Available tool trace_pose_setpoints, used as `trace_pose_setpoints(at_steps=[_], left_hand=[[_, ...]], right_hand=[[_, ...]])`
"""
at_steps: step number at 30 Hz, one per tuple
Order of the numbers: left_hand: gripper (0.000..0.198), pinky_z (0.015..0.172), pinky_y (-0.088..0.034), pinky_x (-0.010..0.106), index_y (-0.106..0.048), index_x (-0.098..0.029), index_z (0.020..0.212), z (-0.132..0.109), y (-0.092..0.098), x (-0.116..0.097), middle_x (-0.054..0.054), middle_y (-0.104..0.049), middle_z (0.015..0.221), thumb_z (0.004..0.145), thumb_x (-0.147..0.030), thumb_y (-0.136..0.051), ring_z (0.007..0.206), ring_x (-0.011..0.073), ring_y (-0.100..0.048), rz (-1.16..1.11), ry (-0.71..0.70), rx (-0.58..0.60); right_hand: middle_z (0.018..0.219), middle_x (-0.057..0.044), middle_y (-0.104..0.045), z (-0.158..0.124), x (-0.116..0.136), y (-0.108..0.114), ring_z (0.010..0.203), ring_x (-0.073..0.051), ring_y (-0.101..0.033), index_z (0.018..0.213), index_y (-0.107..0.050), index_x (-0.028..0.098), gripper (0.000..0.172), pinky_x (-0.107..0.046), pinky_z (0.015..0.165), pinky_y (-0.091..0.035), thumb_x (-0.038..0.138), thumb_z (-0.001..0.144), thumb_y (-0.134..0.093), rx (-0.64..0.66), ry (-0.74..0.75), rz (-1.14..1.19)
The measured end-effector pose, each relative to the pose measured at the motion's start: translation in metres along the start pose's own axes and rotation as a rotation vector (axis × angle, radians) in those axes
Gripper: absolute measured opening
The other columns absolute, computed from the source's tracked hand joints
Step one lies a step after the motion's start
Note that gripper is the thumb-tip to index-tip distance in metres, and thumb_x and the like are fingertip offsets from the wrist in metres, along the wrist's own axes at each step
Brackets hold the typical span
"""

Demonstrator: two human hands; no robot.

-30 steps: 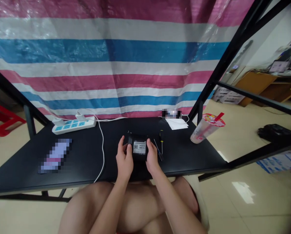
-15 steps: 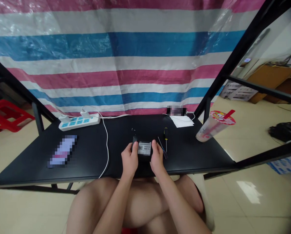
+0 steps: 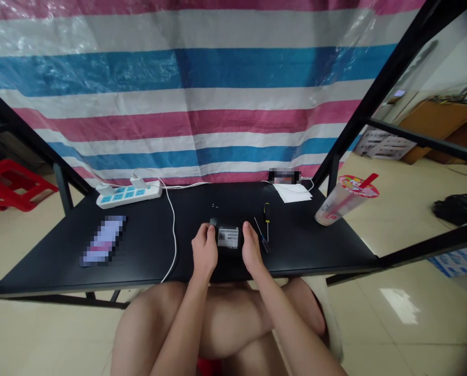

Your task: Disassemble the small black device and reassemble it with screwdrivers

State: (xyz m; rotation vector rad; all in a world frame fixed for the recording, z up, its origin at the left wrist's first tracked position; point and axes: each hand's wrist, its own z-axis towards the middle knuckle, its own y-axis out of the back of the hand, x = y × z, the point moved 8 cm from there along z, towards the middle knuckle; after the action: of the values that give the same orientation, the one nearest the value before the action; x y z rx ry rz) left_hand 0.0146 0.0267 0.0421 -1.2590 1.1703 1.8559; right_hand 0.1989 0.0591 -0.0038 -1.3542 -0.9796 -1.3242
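Note:
A small black box-shaped device (image 3: 228, 250) with a white printed label and code rests low over the table's front part; its exact kind does not show. My left hand (image 3: 205, 250) grips its left edge, thumb along the side. At the opposite edge is my right hand (image 3: 252, 248), its thumb along the side rather than on the label and its other fingers mostly hidden. Just right of that hand lie a screwdriver with a dark blue handle (image 3: 265, 244) and another with a black and yellow handle (image 3: 267, 213). Tiny light-coloured bits (image 3: 215, 206) lie beyond the device.
A white power strip (image 3: 129, 194) with plugs stands back left, its white cable (image 3: 174, 230) crossing the black table (image 3: 147, 250). A blurred-out phone (image 3: 104, 240) lies left. White paper (image 3: 294, 193) is back right, near a tilted drink cup (image 3: 340, 203). A striped sheet (image 3: 233, 120) hangs behind.
My right thumb has come off the device's labelled face to its side. The device and my left hand have shifted slightly left. The screwdrivers stay put.

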Motion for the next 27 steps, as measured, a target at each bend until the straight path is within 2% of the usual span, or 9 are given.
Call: trace_pose_setpoints(at_steps=[5,7,11,20,24,27], left_hand=[[0.041,0.066,-0.035,0.027,-0.062,-0.023,0.091,-0.003,-0.001,-0.005,0.001,-0.062,0.069,0.104,-0.059,-0.049,0.064,0.0184,-0.057,0.198,0.026,-0.09],[0.042,0.066,-0.034,0.028,-0.063,-0.023,0.093,-0.005,-0.003,-0.005,0.003,-0.063,0.069,0.104,-0.06,-0.048,0.064,0.0198,-0.058,0.221,0.018,-0.131],[0.044,0.066,-0.036,0.029,-0.065,-0.022,0.096,-0.006,-0.002,-0.002,0.006,-0.067,0.072,0.105,-0.061,-0.045,0.067,0.0227,-0.064,0.255,0.01,-0.174],[0.045,0.069,-0.041,0.029,-0.068,-0.022,0.11,-0.007,-0.002,-0.013,0.01,-0.075,0.084,0.108,-0.058,-0.041,0.078,0.0268,-0.071,0.32,0.07,-0.133],[0.045,0.069,-0.042,0.03,-0.067,-0.024,0.1,-0.005,-0.006,-0.011,0.01,-0.073,0.08,0.106,-0.061,-0.042,0.078,0.0273,-0.07,0.3,0.112,-0.085],[0.047,0.073,-0.043,0.031,-0.064,-0.025,0.092,-0.001,0.002,0.0,0.009,-0.073,0.082,0.105,-0.063,-0.04,0.084,0.0287,-0.071,0.254,0.192,-0.086]], right_hand=[[0.093,-0.009,-0.079,-0.014,0.027,-0.004,0.085,-0.026,-0.073,0.112,-0.07,0.021,0.055,-0.034,0.079,-0.052,0.065,0.105,-0.037,-0.053,0.128,-0.364],[0.088,-0.01,-0.078,-0.017,0.032,-0.006,0.081,-0.027,-0.073,0.108,-0.069,0.02,0.056,-0.034,0.074,-0.049,0.064,0.106,-0.034,-0.082,0.156,-0.46],[0.086,-0.014,-0.077,-0.018,0.035,-0.009,0.081,-0.029,-0.073,0.103,-0.068,0.019,0.059,-0.034,0.072,-0.046,0.064,0.107,-0.031,-0.107,0.171,-0.531],[0.086,-0.014,-0.077,-0.013,0.041,-0.009,0.08,-0.029,-0.072,0.102,-0.07,0.019,0.064,-0.034,0.072,-0.046,0.066,0.107,-0.027,-0.1,0.155,-0.601],[0.084,-0.014,-0.077,-0.012,0.037,-0.007,0.076,-0.029,-0.071,0.1,-0.071,0.018,0.065,-0.036,0.071,-0.046,0.065,0.107,-0.026,-0.094,0.125,-0.623],[0.083,-0.011,-0.078,0.003,0.036,-0.007,0.076,-0.027,-0.072,0.095,-0.072,0.021,0.067,-0.034,0.07,-0.049,0.068,0.106,-0.026,-0.005,0.101,-0.609]])
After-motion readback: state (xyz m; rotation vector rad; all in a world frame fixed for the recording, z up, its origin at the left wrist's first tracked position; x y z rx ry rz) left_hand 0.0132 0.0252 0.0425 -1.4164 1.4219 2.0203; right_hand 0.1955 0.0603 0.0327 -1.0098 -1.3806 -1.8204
